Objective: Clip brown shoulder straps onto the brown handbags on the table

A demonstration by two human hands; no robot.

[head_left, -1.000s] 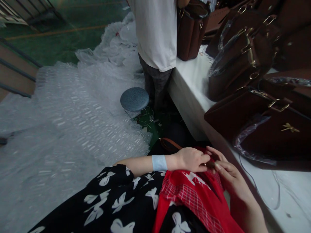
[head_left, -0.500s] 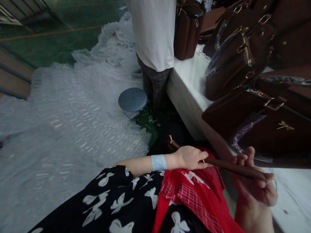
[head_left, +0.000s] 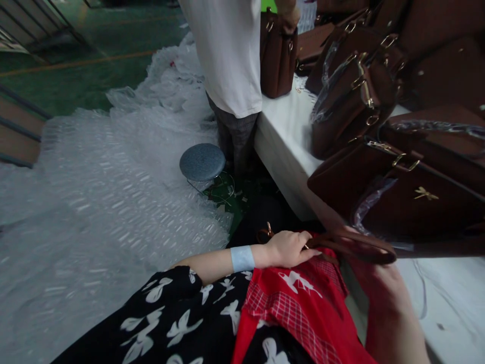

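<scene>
Closed around a brown leather strap [head_left: 350, 246] with gold metal clips, my left hand [head_left: 288, 248] rests at my lap over the red apron. The strap runs to the right and bends into a loop. My right hand [head_left: 369, 270] is behind that loop, blurred, and its fingers are mostly hidden, so I cannot tell whether it grips. Just beyond it, a dark brown handbag [head_left: 394, 202] lies on the white table, with plastic-wrapped handles and a gold dragonfly ornament.
More brown handbags [head_left: 352, 106] crowd the white table [head_left: 288, 119] on the right. A person in a white shirt [head_left: 231, 60] stands ahead, one hand at an upright bag [head_left: 278, 65]. A blue-grey stool [head_left: 202, 162] stands near a heap of clear bubble packaging [head_left: 106, 202].
My right hand has moved left and away from the strap's far end, towards the handbag. The strap now curves in a loop. My left hand keeps its hold. The view has shifted slightly.
</scene>
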